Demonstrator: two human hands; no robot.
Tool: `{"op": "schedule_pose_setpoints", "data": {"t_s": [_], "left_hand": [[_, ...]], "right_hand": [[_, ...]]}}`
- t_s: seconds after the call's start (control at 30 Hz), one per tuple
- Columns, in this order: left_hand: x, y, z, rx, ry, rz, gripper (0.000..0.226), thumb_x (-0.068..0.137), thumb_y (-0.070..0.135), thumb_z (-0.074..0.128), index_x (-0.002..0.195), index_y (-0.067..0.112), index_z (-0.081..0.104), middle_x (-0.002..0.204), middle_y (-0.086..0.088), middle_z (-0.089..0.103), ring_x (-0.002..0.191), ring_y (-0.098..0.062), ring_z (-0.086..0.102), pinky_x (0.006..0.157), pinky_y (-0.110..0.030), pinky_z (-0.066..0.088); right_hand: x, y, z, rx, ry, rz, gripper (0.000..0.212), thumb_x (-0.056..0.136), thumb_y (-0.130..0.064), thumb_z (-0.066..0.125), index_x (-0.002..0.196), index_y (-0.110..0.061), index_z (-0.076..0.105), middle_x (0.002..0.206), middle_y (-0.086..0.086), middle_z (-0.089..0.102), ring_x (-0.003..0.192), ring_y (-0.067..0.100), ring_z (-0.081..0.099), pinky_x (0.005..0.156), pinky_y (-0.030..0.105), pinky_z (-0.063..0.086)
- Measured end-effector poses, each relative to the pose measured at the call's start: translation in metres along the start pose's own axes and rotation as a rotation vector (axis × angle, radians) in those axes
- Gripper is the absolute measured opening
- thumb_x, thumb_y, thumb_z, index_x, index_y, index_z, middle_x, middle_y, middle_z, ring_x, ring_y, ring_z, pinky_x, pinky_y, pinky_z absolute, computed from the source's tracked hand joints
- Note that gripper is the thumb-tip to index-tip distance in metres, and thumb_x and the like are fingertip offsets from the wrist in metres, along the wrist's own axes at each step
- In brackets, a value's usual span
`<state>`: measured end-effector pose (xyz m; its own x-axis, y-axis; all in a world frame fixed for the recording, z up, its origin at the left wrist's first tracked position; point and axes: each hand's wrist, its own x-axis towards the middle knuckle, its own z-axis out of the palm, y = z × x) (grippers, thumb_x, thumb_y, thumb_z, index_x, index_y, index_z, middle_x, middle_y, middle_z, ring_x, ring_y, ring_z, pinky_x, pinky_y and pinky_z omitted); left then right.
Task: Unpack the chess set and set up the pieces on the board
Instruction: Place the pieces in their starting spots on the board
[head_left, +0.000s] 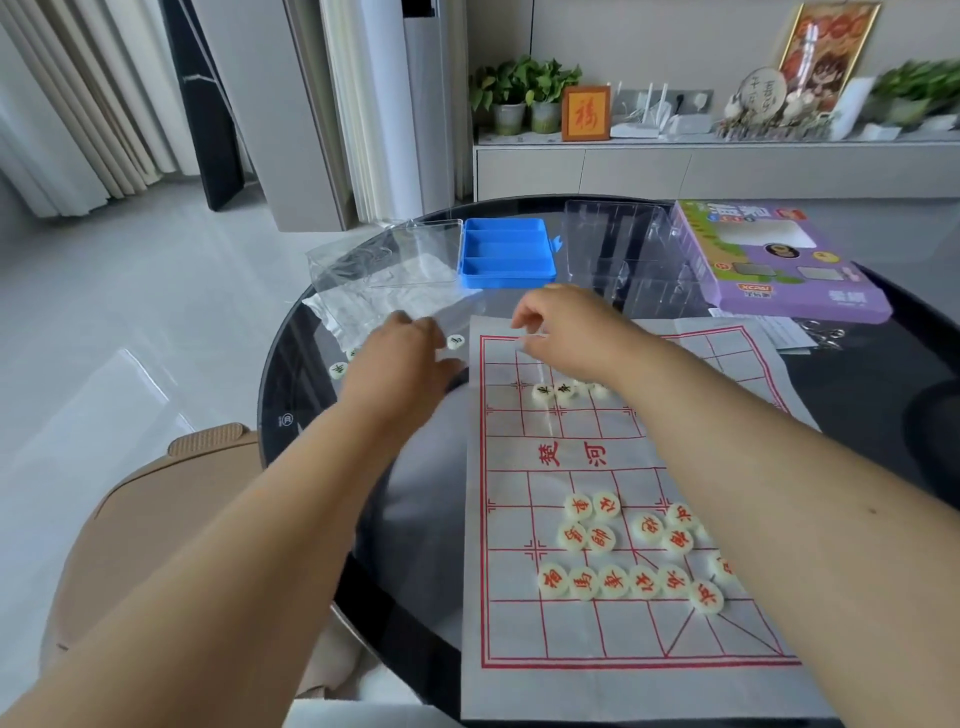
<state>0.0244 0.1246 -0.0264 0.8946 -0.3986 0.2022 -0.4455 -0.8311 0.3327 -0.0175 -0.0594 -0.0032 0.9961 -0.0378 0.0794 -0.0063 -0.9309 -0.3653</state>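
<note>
Xiangqi board (613, 639), a pale cloth sheet printed with red lines, is lying flat across my side of the round glass table (311, 332), spread out so the pieces have their grid. Beyond it the purple game box (789, 291) and the clear plastic insert (618, 249) are sitting at the far edge, pushed back, I judge, to keep the playing area free. The blue tray (506, 254) with its open clear lid is lying emptied next to them, and a crumpled clear bag (363, 296) is lying in front of it.

My left hand (402, 358) is reaching flat over the glass just left of the board, fingers fairly straight and apart, holding nothing I can make out; it seems to be going for the stray green-lettered pieces (455, 341) lying off the cloth. My right hand (566, 332) is hovering over the far rows with fingers curled; whether they are pinching a piece I cannot tell.

Red-lettered pieces (613, 545) are sitting in a loose cluster on the near half, mostly off their points. A few dark-lettered pieces (553, 391) are lying under my right wrist.
</note>
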Motion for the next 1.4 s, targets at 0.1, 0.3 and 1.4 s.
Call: {"op": "schedule_pose_setpoints", "data": {"t_s": [0.1,0.3,1.4], "left_hand": [[-0.003,-0.025,-0.001,0.031,0.002,-0.113,0.038,0.087,0.041,0.062,0.117,0.017,0.059,0.117,-0.009,0.053,0.098,-0.03,0.057,0.081,-0.036,0.048],[-0.006,-0.032,0.018,0.034,0.02,-0.08,0.034,0.086,0.04,0.062,0.113,0.019,0.06,0.113,-0.007,0.051,0.098,-0.03,0.056,0.075,-0.037,0.05],[-0.008,-0.043,-0.005,0.085,-0.226,0.033,0.027,0.089,0.037,0.059,0.109,0.018,0.06,0.112,-0.002,0.054,0.093,-0.022,0.055,0.078,-0.031,0.045]], "right_hand": [[0.025,-0.028,0.02,0.022,-0.014,-0.072,0.028,0.09,-0.019,0.058,0.118,-0.018,0.058,0.119,0.002,0.055,0.108,0.018,0.053,0.09,0.029,0.044],[0.052,-0.056,0.042,-0.153,-0.112,-0.011,0.037,0.09,-0.019,0.063,0.124,-0.009,0.055,0.121,0.012,0.056,0.108,0.027,0.056,0.09,0.034,0.048],[0.056,-0.082,0.052,-0.166,-0.25,0.022,0.026,0.084,-0.007,0.06,0.11,-0.007,0.063,0.111,0.014,0.065,0.077,0.02,0.054,0.067,0.027,0.047]]}}
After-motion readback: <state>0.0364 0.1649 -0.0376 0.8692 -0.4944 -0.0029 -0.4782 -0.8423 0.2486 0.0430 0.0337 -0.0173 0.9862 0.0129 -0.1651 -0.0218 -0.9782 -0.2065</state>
